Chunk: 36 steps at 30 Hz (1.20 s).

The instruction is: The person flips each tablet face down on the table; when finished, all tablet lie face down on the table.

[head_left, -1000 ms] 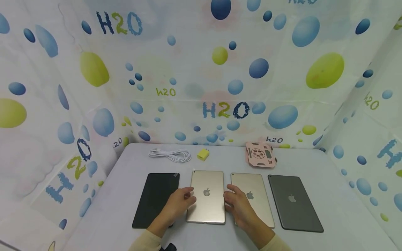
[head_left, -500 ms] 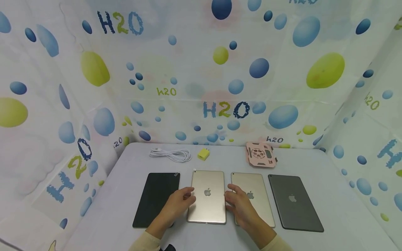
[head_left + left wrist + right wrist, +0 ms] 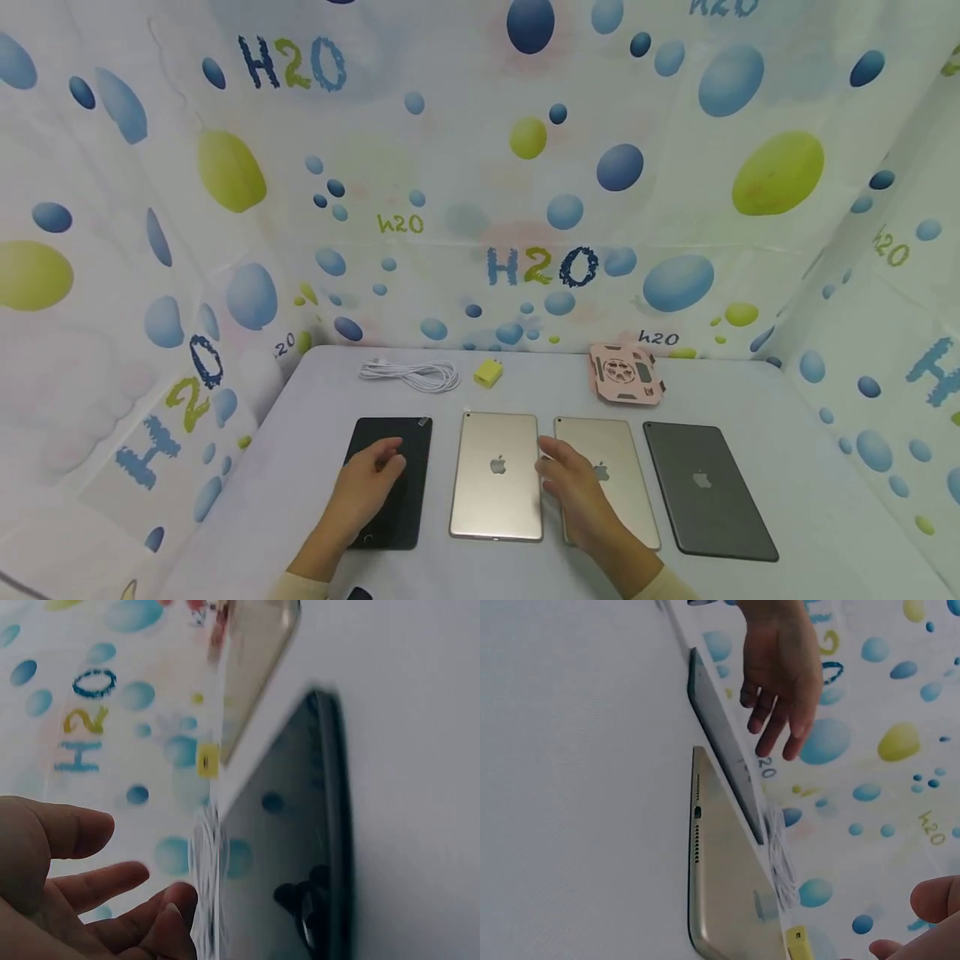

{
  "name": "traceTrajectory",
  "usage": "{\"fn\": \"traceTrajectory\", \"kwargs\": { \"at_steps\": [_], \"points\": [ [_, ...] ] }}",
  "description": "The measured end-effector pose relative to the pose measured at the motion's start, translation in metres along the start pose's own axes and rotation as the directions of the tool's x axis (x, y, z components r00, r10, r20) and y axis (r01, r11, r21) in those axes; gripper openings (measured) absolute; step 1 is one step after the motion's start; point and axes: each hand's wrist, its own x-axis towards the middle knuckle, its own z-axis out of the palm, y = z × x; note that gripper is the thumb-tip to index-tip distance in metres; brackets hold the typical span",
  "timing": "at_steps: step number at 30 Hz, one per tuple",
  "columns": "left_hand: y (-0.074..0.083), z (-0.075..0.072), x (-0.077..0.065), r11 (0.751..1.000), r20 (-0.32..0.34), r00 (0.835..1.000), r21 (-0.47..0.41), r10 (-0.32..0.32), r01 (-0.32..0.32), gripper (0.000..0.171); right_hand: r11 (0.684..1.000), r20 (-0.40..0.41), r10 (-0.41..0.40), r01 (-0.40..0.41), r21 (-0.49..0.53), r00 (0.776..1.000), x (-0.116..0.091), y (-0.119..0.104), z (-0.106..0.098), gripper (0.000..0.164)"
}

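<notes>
A black tablet [image 3: 408, 500] lies screen up on the white table. Above it hovers my left hand [image 3: 363, 485], fingers loosely bent and apart from the screen, as the right wrist view also shows. Beside it lies a gold tablet [image 3: 495, 504], back up with an apple logo. My right hand [image 3: 581, 496] is at that tablet's right edge, fingers relaxed, partly over a second gold tablet [image 3: 613, 442]; the head view does not settle whether it touches either. In the right wrist view its fingertips [image 3: 934, 900] appear above the first gold tablet [image 3: 731, 900], gripping nothing.
A dark grey tablet [image 3: 705, 492] lies back up at the right. Along the table's back are a coiled white cable [image 3: 420, 377], a yellow charger plug [image 3: 488, 372] and a pink flat device [image 3: 626, 373] with a round fan-like centre. Patterned cloth [image 3: 450, 167] surrounds the table.
My left hand has moved left, away from the first gold tablet's left edge and over the black tablet. My right hand stays nearly where it was. The tablets keep their places.
</notes>
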Motion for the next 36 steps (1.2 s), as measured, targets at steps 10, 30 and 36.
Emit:
{"fn": "traceTrajectory", "kwargs": {
  "at_steps": [10,30,36],
  "points": [
    [-0.032,-0.020,-0.002,0.996,-0.004,0.998,0.061,-0.061,0.061,0.054,0.996,0.141,0.031,-0.043,0.080,0.990,0.009,-0.005,0.021,0.057],
    [-0.046,-0.049,-0.010,0.981,0.152,0.972,-0.045,-0.179,0.188,0.078,0.934,0.288,0.207,-0.277,0.228,0.935,0.024,0.003,0.128,0.054],
    [-0.050,-0.046,-0.010,0.983,0.143,0.975,-0.035,-0.172,0.179,0.075,0.926,0.278,0.222,-0.291,0.240,0.935,0.024,0.006,0.133,0.058]
  ]
}}
